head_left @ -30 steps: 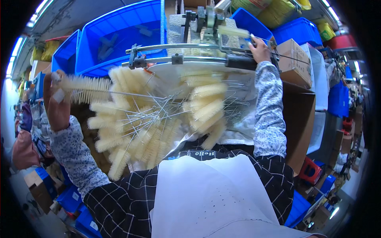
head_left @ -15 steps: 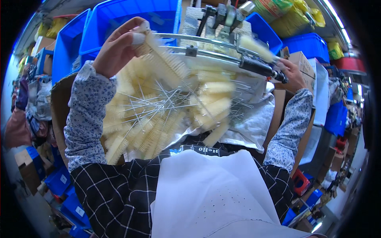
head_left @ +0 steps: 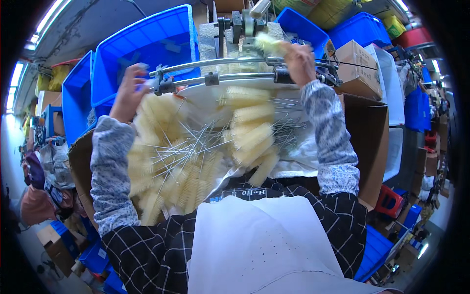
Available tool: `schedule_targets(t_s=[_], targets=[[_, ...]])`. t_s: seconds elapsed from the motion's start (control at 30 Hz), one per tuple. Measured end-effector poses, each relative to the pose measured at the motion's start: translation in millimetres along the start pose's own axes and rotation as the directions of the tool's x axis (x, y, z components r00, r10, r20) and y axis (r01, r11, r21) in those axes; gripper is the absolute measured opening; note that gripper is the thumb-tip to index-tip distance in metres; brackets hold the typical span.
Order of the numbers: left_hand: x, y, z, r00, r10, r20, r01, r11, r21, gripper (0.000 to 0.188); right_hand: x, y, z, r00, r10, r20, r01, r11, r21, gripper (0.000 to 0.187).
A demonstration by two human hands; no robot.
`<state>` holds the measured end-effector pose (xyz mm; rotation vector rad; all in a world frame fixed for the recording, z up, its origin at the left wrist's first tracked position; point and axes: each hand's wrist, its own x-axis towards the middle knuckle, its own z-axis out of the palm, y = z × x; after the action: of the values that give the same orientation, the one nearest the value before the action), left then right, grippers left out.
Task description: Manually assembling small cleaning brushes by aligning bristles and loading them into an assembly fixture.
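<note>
Filling mid-frame, the heap of cream bottle brushes (head_left: 196, 157) is lying untouched. The left hand (head_left: 128, 93), having released its brush, is now gripping the metal rail (head_left: 235, 62); the right hand (head_left: 298, 61) is pressing one cream brush (head_left: 269, 43) into the machine (head_left: 245, 22), upper centre.

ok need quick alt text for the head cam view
Seen from above, a person's left hand grips the end of a curved metal bar while the right hand holds a pale bristle brush at a small machine. A heap of cream wire-stemmed brushes lies below, blue bins behind.
</note>
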<state>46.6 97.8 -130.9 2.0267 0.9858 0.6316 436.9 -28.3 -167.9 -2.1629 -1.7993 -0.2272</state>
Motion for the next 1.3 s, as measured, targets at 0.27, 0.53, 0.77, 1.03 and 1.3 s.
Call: schedule_targets(t_s=[0.27,0.53,0.77,1.03,1.3], targets=[[-15,-193,-34,0.717,-0.683,0.137,0.679,0.729,0.081,0.036,14,21,35,0.984,0.176,0.038,-0.173,0.982,-0.077,0.032],[-26,-129,-48,0.671,-0.687,0.278,0.726,0.686,-0.054,0.033,18,30,43,0.988,0.135,0.076,-0.135,0.991,0.001,0.033],[-44,-114,-57,0.768,-0.627,0.127,0.634,0.774,-0.011,0.034,46,51,73,0.999,-0.025,0.039,0.028,0.995,-0.090,0.039],[-54,-100,-70,0.919,-0.391,0.060,0.393,0.886,-0.248,0.029,20,63,42,0.977,0.173,-0.125,-0.201,0.941,-0.273,0.053],[-57,-70,-86,0.903,-0.397,-0.164,0.307,0.864,-0.399,0.023,16,73,51,0.957,0.288,-0.041,-0.288,0.958,0.004,0.043]])
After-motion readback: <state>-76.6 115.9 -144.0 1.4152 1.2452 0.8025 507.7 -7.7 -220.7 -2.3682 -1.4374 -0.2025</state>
